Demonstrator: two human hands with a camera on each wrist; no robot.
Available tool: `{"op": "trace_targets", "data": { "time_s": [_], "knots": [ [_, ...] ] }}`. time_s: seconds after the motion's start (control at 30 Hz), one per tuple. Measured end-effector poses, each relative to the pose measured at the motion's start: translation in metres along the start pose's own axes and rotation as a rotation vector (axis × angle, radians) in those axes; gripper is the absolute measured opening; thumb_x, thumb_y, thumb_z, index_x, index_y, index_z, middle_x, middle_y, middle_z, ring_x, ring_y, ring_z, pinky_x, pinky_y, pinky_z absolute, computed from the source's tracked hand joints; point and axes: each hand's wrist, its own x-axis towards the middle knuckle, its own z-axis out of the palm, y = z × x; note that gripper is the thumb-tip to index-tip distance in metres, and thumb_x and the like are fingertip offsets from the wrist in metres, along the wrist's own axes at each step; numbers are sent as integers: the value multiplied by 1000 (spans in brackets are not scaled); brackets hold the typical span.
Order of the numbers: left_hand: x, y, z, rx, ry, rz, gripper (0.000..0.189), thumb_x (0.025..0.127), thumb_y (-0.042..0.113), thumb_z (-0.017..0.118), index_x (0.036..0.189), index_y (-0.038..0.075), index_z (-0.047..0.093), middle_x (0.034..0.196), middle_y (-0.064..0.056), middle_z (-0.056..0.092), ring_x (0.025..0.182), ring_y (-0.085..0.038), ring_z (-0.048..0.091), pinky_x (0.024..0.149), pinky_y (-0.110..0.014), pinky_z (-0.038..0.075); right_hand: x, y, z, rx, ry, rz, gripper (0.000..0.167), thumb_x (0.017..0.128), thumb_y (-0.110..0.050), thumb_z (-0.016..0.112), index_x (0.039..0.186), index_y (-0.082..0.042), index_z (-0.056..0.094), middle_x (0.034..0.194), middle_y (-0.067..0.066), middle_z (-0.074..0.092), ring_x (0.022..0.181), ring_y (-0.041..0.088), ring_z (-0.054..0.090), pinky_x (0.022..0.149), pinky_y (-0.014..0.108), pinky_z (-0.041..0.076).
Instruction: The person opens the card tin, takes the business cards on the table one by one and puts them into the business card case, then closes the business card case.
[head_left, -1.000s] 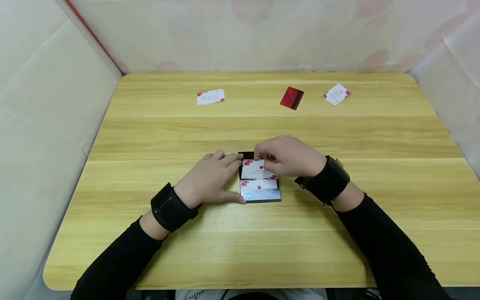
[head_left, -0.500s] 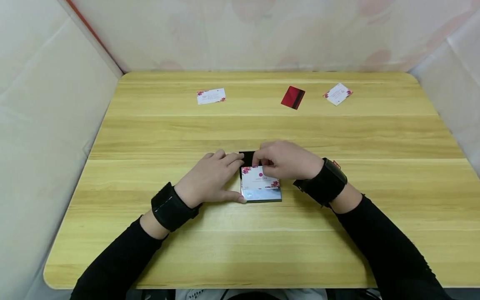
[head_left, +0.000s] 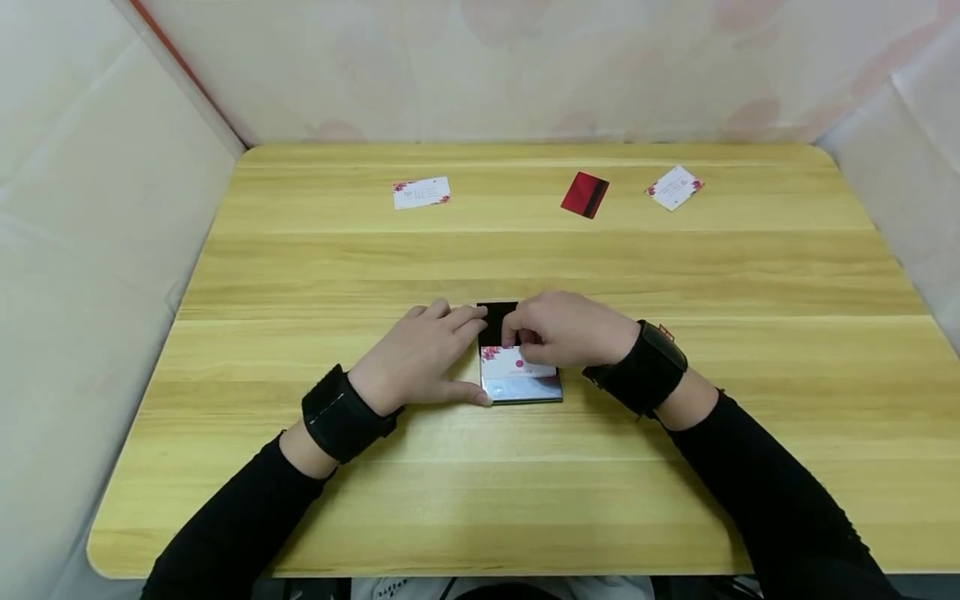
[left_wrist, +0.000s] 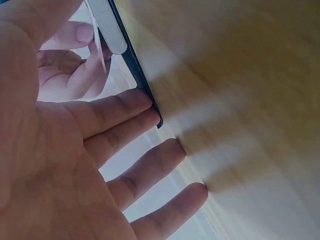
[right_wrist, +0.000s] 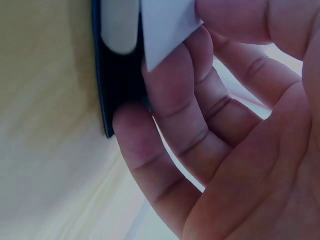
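A small black card holder [head_left: 495,322] with a shiny silvery lower part [head_left: 522,389] lies at the middle of the table. My left hand [head_left: 423,358] rests along its left side, thumb at the lower corner. In the left wrist view its straight fingertips [left_wrist: 142,98] touch the holder's black edge. Between thumb and fingers my right hand [head_left: 572,327] pinches a white business card [head_left: 499,359] with pink flowers. The card's lower edge meets the top of the silvery part. The right wrist view shows the card [right_wrist: 162,32] tilted up from the holder, with a fingertip on the black strip.
Along the back of the wooden table [head_left: 322,267] lie a white flowered card [head_left: 422,193] at left, a red card [head_left: 583,195] with a black stripe, and another white card [head_left: 675,188] at right. Pale cloth walls [head_left: 480,75] stand behind and beside the table.
My right hand has moved toward me, bringing the card down over the holder to the silvery part. More of the black upper part shows. My left hand has stayed in place.
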Motion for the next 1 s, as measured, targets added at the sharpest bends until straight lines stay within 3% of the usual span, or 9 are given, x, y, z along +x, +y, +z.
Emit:
{"op": "trace_targets", "data": {
  "time_s": [1.0],
  "knots": [
    [0, 0, 0, -2, 5, -1, 99, 76, 81, 61, 144, 9, 52, 153, -5, 45, 119, -29, 50, 100, -48, 46, 0, -8, 4, -29, -37, -4, 14, 88, -6, 66, 93, -18, 71, 70, -9, 57, 67, 8, 52, 66, 29, 47]
  ]
}}
